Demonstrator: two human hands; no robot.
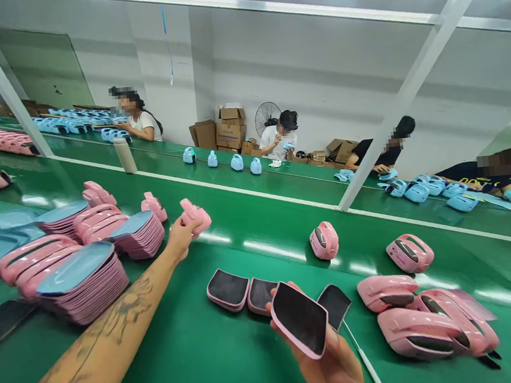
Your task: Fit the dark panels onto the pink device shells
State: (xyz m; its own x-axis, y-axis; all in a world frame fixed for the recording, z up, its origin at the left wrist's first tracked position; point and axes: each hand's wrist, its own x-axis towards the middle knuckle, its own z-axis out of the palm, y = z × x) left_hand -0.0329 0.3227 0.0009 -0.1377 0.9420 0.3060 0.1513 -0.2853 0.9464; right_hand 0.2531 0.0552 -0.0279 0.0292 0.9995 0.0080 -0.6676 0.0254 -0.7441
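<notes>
My left hand (180, 238) reaches out over the green conveyor and its fingers are closed on a small pink plastic casing (198, 215). In my right hand (326, 358), low in the middle, is a pink-rimmed dark panel (300, 320), its black face turned up. Two similar pink-rimmed panels (228, 288) lie just behind it on the bench. Beside my right hand rests another dark panel (335, 305), with a thin white-handled tool (366, 360) below it. Pink handled casings (417, 329) are grouped at the right.
Stacked pink plates with bluish tops (84, 284) stand at the left beside pink handles (33, 258). Single pink casings (325, 241) sit along the conveyor. A beige bottle (125, 155) stands by the divider. A slanting white post (392, 120) rises at the right. Co-workers handle blue casings opposite.
</notes>
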